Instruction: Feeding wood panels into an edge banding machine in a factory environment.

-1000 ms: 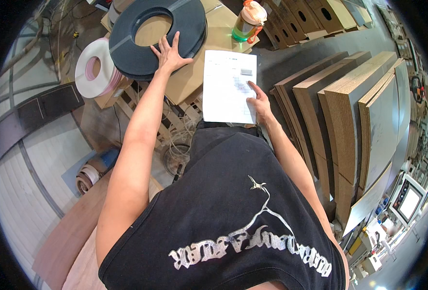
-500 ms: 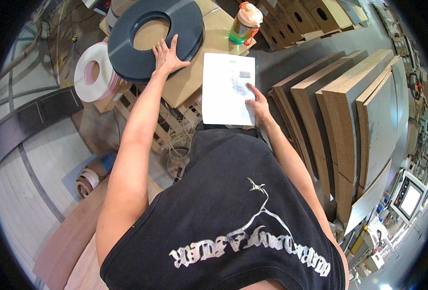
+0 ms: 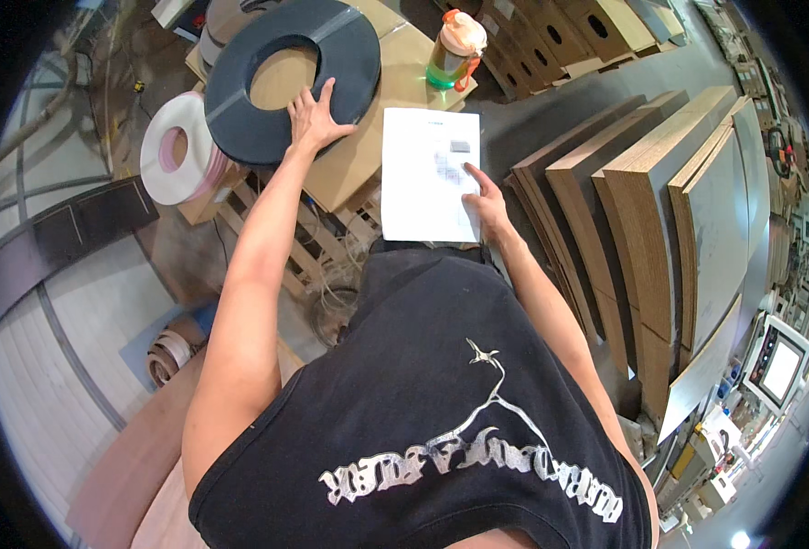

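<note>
A dark edge-banding roll [image 3: 354, 59] is laid flat on a cardboard surface [image 3: 409, 55], ahead and to the left. Its near side is touched by the left hand [image 3: 311, 125], fingers spread, not clenched. A printed paper sheet [image 3: 423, 206], right of the roll, is gripped at its right edge by the right hand [image 3: 487, 207], index finger extended over it. The sheet is apparently being consulted; next, its details would need to be matched to the roll.
</note>
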The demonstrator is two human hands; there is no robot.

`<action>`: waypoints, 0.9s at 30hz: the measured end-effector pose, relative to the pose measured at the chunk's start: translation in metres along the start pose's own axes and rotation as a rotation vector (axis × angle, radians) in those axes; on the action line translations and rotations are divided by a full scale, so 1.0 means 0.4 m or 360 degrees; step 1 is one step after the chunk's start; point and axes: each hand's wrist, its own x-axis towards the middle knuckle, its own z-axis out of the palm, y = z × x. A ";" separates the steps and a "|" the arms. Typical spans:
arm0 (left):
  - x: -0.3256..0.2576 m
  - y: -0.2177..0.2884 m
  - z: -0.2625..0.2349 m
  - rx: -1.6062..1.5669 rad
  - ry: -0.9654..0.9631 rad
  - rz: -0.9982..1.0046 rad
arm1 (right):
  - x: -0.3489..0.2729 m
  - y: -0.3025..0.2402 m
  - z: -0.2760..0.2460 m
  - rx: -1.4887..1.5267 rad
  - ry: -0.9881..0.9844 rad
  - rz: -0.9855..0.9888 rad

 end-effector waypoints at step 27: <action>0.072 -0.021 -0.155 -0.0351 -0.0043 0.0132 | 0.205 -0.171 0.291 -0.0374 -0.0348 -0.0343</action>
